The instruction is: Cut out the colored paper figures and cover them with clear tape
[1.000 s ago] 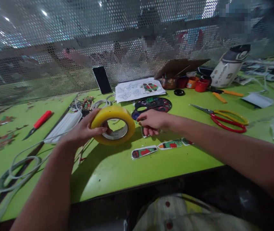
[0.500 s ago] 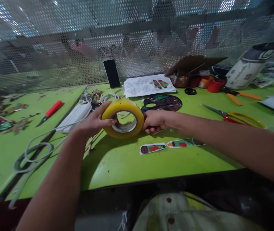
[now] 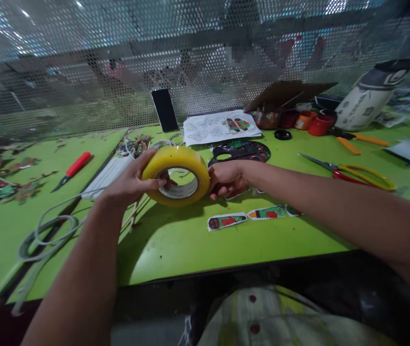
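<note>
A large roll of yellowish packing tape (image 3: 200, 166) stands on edge above the table, gripped at its left side by my left hand (image 3: 131, 179), thumb across the rim and fingers inside the core. My right hand (image 3: 228, 178) is against the roll's right edge with its fingers curled together; whatever they pinch is hidden. Below it lie small painted paper cutouts in green and red: one with a round end (image 3: 227, 221) and one with an orange tip (image 3: 266, 213). Another cutout is partly covered by my right forearm.
Behind my hands are a paint palette (image 3: 255, 153), sketched paper (image 3: 201, 132) and an upright phone (image 3: 164, 110). Scissors (image 3: 356, 175), paint jars (image 3: 320, 125) and a bottle (image 3: 368, 103) stand to the right. A red-handled knife (image 3: 77, 165) and a white cord (image 3: 39, 240) lie left.
The view has shifted slightly. The tape roll is tilted a little more, and both hands stay at its sides. My right hand's fingers have turned slightly at the roll's edge.
</note>
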Available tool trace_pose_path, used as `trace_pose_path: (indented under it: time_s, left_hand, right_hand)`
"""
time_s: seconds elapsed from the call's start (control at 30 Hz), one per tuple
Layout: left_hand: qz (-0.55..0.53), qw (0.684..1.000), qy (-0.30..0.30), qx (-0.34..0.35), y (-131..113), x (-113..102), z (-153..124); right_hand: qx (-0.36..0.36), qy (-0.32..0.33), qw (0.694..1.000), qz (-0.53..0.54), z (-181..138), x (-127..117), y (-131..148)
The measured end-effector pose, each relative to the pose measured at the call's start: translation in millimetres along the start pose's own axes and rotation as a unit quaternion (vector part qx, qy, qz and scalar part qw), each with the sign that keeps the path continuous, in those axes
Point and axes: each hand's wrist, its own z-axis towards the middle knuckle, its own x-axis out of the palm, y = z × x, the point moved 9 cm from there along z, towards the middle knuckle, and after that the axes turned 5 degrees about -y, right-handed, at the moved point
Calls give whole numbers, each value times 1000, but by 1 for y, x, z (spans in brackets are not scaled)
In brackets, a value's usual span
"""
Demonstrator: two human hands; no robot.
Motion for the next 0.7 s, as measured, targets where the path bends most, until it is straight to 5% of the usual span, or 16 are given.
trace_pose_path:
  time_s: [0.3,0.53,0.7]
  left_hand:
    - [-7,997,-33,66,-17,-14,-5]
    - [-44,990,-7,132,-42,-1,-9]
    - [-79,983,-65,151,-57,11,-14]
  right_hand:
    - [-76,-23,996,29,-4,-2,6]
    - [-151,-10,987,47,-35,6,22]
    - [-277,-34,947,161,-67,17,35]
